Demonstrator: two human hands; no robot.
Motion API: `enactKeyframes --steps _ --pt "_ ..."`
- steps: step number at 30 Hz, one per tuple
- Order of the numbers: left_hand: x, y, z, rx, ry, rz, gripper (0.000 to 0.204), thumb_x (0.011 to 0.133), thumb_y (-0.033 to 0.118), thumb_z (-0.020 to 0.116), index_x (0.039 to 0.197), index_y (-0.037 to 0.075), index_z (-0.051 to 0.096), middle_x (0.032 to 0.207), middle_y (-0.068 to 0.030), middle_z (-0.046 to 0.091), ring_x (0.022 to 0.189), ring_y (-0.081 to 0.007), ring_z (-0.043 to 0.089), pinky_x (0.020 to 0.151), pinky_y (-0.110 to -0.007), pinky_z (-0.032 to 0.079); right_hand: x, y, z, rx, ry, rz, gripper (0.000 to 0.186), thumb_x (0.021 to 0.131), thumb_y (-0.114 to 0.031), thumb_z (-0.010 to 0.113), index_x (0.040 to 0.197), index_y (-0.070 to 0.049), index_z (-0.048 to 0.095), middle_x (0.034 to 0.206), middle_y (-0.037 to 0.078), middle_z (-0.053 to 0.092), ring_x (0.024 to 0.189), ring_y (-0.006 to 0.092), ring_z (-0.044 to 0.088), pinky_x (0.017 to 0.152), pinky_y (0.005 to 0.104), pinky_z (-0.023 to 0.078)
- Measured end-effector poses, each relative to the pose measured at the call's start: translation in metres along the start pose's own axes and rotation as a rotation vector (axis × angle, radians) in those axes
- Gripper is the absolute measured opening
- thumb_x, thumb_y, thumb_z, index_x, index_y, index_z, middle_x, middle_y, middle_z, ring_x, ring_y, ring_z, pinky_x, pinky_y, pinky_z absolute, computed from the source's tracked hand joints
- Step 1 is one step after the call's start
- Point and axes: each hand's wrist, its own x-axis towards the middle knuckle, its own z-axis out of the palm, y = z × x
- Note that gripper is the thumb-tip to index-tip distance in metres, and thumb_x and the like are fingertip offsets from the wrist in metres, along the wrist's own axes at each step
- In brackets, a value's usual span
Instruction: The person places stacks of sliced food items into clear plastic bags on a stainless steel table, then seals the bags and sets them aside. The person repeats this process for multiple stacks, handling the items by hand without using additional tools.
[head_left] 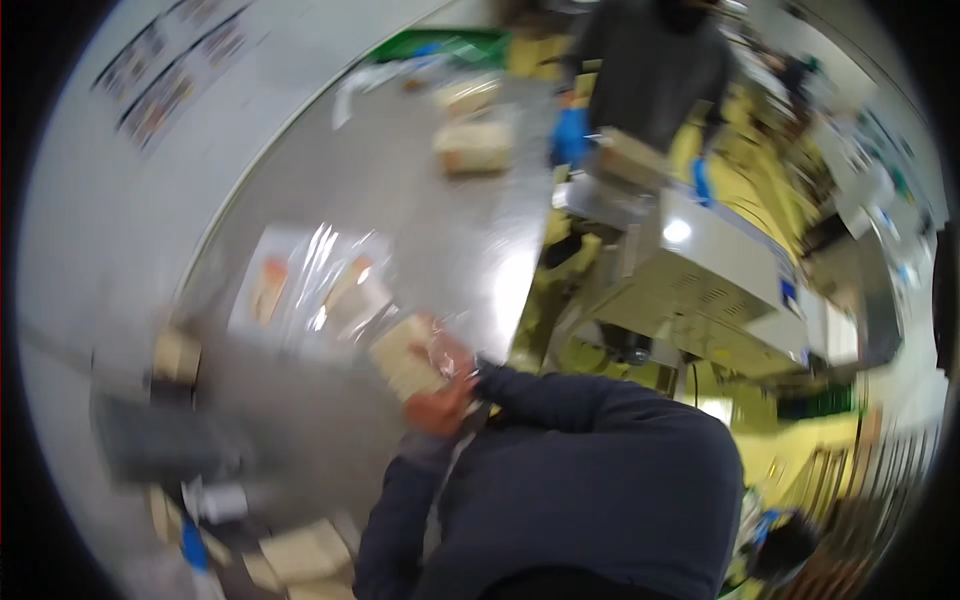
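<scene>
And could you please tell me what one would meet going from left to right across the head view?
Wall pictures → clear wrap → held block → large machine → brown slats. Blurred or overlapping things are left out.

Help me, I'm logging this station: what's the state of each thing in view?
Pale block: handled, blurred
Left hand: touching the pale block, closure unclear
Right hand: touching the pale block, closure unclear
Clear plastic: lying on the table
Far blocks: resting on the table
Machine: running or idle, cannot tell
Co-worker: standing
</scene>
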Motion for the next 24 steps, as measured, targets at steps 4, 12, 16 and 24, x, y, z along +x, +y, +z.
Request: enactKeyframes --steps 4,12,16,24 --pt "0.013 0.039 -0.004 -0.154 0.058 -0.019 0.044 0.082 0.031 0.06 0.124 0.02 0.052 0.04 -0.0002 0.037 0.032 -0.0141 0.036 0.035 -0.031 0.029 -0.007 -0.049 0.0 0.233 0.025 0.077 0.061 0.087 -0.028 0.053 0.136 -0.007 0.024 0.125 0.017 0.04 0.114 0.0263 0.042 0.096 0.0318 0.034" --pt "-0.014 0.045 -0.028 -0.12 0.059 -0.131 0.046 0.077 0.033 0.065 0.119 0.018 0.056 0.05 -0.0006 0.043 0.039 -0.0142 0.039 0.041 -0.027 0.03 0.037 -0.02 0.013 0.302 0.273 0.08 0.064 0.085 -0.029 0.054 0.136 -0.005 0.023 0.13 0.019 0.037 0.118 0.0247 0.039 0.099 0.0317 0.03" --pt "-0.032 0.016 -0.022 0.123 0.414 -0.304 0.033 0.072 0.031 0.068 0.1 0.014 0.06 0.057 -0.0015 0.046 0.046 -0.0197 0.045 0.045 -0.029 0.033 0.052 -0.009 0.011 0.292 0.437 0.067 0.065 0.085 -0.029 0.055 0.135 -0.002 0.025 0.132 0.02 0.037 0.119 0.0274 0.039 0.1 0.0324 0.03" --pt "-0.089 -0.006 0.033 -0.097 0.234 -0.804 0.018 0.072 0.011 0.06 0.065 0.007 0.044 0.052 -0.0131 0.044 0.047 -0.035 0.048 0.042 -0.039 0.036 0.035 -0.034 0.03 0.191 0.648 0.155 0.064 0.084 -0.03 0.055 0.134 -0.001 0.027 0.13 0.022 0.039 0.114 0.0294 0.043 0.097 0.0343 0.034"
